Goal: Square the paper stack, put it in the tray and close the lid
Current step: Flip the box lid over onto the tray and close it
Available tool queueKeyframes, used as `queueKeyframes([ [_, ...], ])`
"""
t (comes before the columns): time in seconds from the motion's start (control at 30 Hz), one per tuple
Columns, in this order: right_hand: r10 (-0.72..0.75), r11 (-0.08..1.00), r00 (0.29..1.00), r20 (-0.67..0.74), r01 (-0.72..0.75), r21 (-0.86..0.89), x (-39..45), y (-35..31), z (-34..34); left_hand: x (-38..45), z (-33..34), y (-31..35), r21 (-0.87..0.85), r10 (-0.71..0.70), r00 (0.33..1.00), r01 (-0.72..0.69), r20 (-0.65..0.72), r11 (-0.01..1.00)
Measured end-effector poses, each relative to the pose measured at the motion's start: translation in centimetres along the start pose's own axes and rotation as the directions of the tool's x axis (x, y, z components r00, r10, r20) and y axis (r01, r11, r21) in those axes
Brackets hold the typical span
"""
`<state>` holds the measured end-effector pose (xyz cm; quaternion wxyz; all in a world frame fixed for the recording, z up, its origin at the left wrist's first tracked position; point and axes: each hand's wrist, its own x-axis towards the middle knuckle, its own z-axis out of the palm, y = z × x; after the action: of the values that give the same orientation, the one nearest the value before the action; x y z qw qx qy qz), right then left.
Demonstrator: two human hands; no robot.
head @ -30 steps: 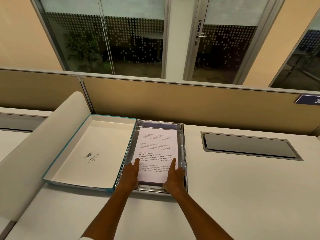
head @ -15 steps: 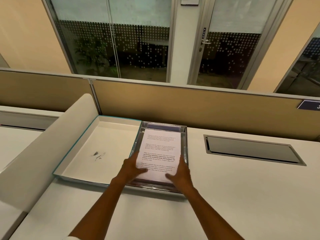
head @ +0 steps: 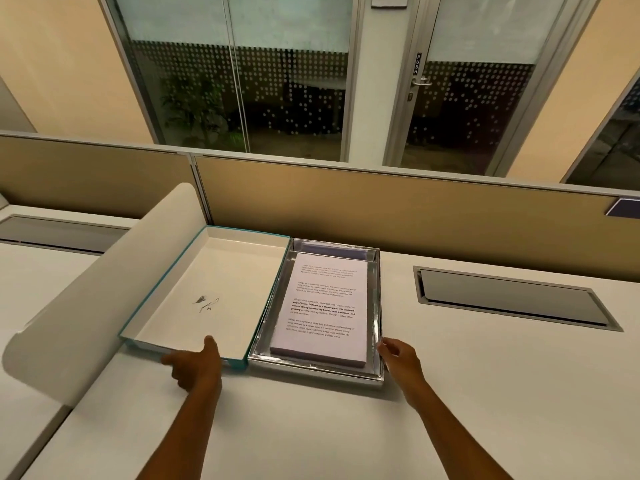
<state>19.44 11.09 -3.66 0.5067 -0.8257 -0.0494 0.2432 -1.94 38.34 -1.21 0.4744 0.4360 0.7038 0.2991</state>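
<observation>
Right now left hand has its fingers on the near rim of the lid, thumb over the edge, rest curled under or beside it; whether they actually clamp the rim I cannot tell. Right hand hangs loosely spread just off the tray's near right corner, holding nothing, fingertips close to the rim, contact unclear.

Paper stack lies flat inside the tray, between the two hands, edges look squared, small gap to the tray walls all round.

Risks, my read:
- Lid lies open, inside up, touching the tray's left side. Lifting from one near-rim point only may twist it, so it lands skewed and catches a tray wall.
- If the tray is not steadied, the swinging lid may shove it across the surface and shift the sheets.
- Top sheet may lift in the draught and get pinched under the rim.

Further out from the left fingers, a curved white panel sits right beside the lid's far-left edge; tight clearance for the swing. Right of the right fingers, a recessed cable flap lies well apart, no obstruction. Partition behind the tray, clear.
</observation>
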Motion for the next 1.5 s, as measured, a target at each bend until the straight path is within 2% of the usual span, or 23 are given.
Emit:
queueKeyframes([
  [0.07, -0.010, 1.000, 1.000, 0.010, 0.009, 0.018, 0.0, 0.2, 0.2, 0.3, 0.1, -0.1, -0.179, -0.195, 0.980, 0.198, 0.039, 0.964],
  [0.1, -0.009, 1.000, 1.000, 0.010, 0.009, 0.019, 0.0, 0.2, 0.2, 0.5, 0.2, -0.5, -0.218, -0.274, 0.958, 0.287, 0.089, 0.933],
  [0.13, -0.011, 1.000, 1.000, 0.008, 0.010, 0.017, 0.1, 0.2, 0.2, 0.5, 0.1, -0.7, -0.204, -0.293, 0.945, 0.319, 0.149, 0.926],
  [0.23, -0.003, 1.000, 1.000, 0.008, 0.003, 0.014, 0.4, 0.3, 0.3, 0.7, -0.1, -1.0, -0.120, -0.242, 0.927, 0.285, 0.286, 0.951],
  [0.43, -0.005, 1.000, 1.000, 0.002, 0.005, 0.002, 0.5, 0.5, 0.5, 0.5, -1.4, -0.2, -0.279, -0.247, 0.817, 0.437, 0.522, 0.855],
  [0.5, -0.006, 1.000, 1.000, 0.000, 0.006, -0.013, 0.5, 0.4, 0.6, 0.7, -1.8, -0.4, -0.349, -0.199, 0.771, 0.482, 0.605, 0.804],
  [0.57, -0.010, 0.999, 1.000, 0.000, 0.010, -0.031, 0.6, 0.3, 0.6, 0.9, -2.2, -0.7, -0.409, -0.112, 0.752, 0.470, 0.650, 0.782],
  [0.63, -0.011, 0.999, 1.000, -0.002, 0.011, -0.048, 0.6, 0.3, 0.6, 1.1, -2.4, -1.0, -0.463, -0.011, 0.769, 0.396, 0.639, 0.793],
  [0.8, -0.007, 0.999, 1.000, -0.007, 0.007, -0.053, 0.4, 0.2, 0.6, 1.0, -3.1, -0.8, -0.497, 0.215, 0.826, 0.089, 0.521, 0.863],
  [0.93, -0.007, 0.999, 1.000, -0.003, 0.007, -0.037, 0.2, 0.0, 0.6, -0.1, -2.7, -0.7, -0.453, 0.365, 0.810, -0.140, 0.459, 0.881],
  [1.1, -0.006, 0.999, 1.000, 0.001, 0.006, -0.034, -0.1, -0.3, 0.6, -2.4, -1.9, -1.0, -0.306, 0.444, 0.795, -0.338, 0.414, 0.890],
  [1.3, 0.007, 1.000, 1.000, 0.009, -0.007, -0.013, -0.3, -0.4, 0.5, -4.5, -1.4, -0.9, -0.115, 0.586, 0.695, -0.599, 0.417, 0.793],
  [1.43, 0.028, 0.999, 1.000, 0.014, -0.028, 0.018, -0.4, -0.5, 0.5, -5.5, -0.9, -1.4, -0.130, 0.689, 0.551, -0.729, 0.470, 0.672],
  [1.5, 0.037, 0.998, 0.999, 0.017, -0.038, 0.046, -0.5, -0.5, 0.4, -5.5, -0.4, -2.2, -0.090, 0.730, 0.459, -0.814, 0.507, 0.574],
])
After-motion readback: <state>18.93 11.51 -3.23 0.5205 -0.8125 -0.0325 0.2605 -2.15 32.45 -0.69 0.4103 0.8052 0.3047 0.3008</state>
